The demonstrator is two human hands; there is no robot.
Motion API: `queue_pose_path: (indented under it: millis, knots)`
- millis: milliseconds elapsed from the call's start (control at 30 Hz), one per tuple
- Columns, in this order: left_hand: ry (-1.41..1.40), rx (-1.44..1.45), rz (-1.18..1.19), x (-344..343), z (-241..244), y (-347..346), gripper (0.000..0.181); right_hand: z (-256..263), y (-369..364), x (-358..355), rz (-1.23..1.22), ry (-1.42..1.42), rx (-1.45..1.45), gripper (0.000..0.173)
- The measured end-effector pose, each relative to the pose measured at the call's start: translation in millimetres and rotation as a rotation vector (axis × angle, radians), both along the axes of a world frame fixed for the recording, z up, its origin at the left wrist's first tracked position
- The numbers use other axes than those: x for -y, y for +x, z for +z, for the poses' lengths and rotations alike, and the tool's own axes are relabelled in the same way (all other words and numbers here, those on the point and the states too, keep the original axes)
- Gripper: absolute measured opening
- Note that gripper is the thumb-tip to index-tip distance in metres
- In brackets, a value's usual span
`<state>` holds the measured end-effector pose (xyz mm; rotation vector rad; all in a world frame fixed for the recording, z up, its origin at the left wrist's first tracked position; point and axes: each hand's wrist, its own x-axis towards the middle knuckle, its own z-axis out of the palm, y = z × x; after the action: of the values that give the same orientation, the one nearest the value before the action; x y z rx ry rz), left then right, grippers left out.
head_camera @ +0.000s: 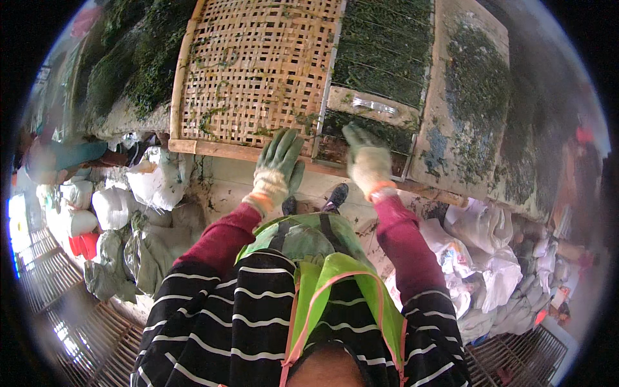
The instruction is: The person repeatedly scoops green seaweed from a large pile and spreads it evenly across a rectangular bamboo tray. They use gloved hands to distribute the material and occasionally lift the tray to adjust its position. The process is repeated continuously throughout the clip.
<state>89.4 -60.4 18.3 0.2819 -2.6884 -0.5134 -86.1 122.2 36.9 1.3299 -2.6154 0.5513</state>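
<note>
A woven bamboo tray [256,72] with scattered dark green strands, seemingly seaweed, lies before me. My left hand [283,157], in a green-coated glove, rests flat at its near edge, fingers spread and holding nothing. Beside the tray on the right stands a long metal-edged frame [316,130] crossed by thin wires, with dark green seaweed [382,58] spread in it. A pale crossbar [372,107] with a clear shiny piece on it spans the frame. Over the near section is my right hand [365,150], also gloved and blurred; whether its fingers hold anything cannot be told.
Dark green heaps [145,63] lie at the far left, and more seaweed [476,96] covers the worn board at right. White sacks [157,179] stand below the left side, others [483,242] below the right. Slatted racks [96,338] lie behind me. People are blurred at both sides.
</note>
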Motion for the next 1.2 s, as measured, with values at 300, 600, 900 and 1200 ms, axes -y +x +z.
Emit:
queue_pose_path:
  millis: [300, 600, 900, 1200]
  knots:
    - [-0.257, 0.153, -0.193, -13, -15, -86, 0.058, 15, -29, -38, -0.179, 0.047, 0.007, 0.055]
    - [-0.238, 0.087, -0.177, -15, -4, -89, 0.056, -19, -51, -84, 0.021, 0.422, -0.040, 0.048]
    - [-0.166, 0.032, -0.149, -23, -12, -84, 0.054, 3, -28, -34, 0.002, 0.452, 0.266, 0.046]
    - [-0.144, 0.293, 0.024, 35, 1, -67, 0.068, 13, -28, -27, -0.057, 0.487, 0.355, 0.040]
